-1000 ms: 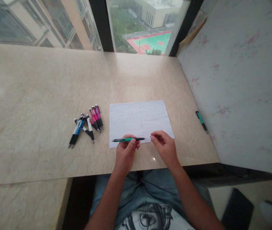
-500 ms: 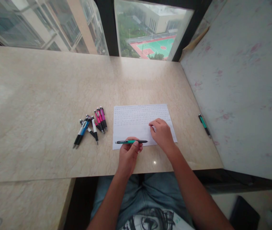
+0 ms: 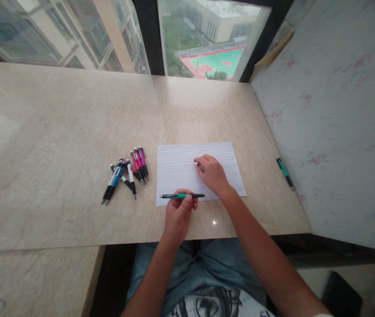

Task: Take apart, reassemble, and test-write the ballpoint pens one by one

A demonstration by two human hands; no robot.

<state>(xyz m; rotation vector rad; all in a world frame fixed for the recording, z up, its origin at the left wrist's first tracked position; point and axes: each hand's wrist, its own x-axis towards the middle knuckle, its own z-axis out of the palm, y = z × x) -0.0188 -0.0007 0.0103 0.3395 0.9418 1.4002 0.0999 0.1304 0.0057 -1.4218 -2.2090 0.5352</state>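
Observation:
My left hand [image 3: 179, 214] pinches a green and black pen [image 3: 182, 196], holding it level above the near edge of a white sheet of paper [image 3: 177, 174] covered with faint handwriting. Its tip points right. My right hand [image 3: 211, 174] rests on the middle of the sheet with fingers curled and pinched together; whatever they hold is too small to make out. The sheet lies flat on the beige marble table [image 3: 75, 132].
A cluster of several pens [image 3: 126, 172], blue, white, pink and purple, lies left of the sheet. Another green pen [image 3: 285, 172] lies at the table's right edge beside a pale wall panel [image 3: 332, 110]. Windows run along the far edge.
My right hand has moved from beside the pen's tip up and left onto the middle of the sheet. My left hand and the pen have stayed nearly still.

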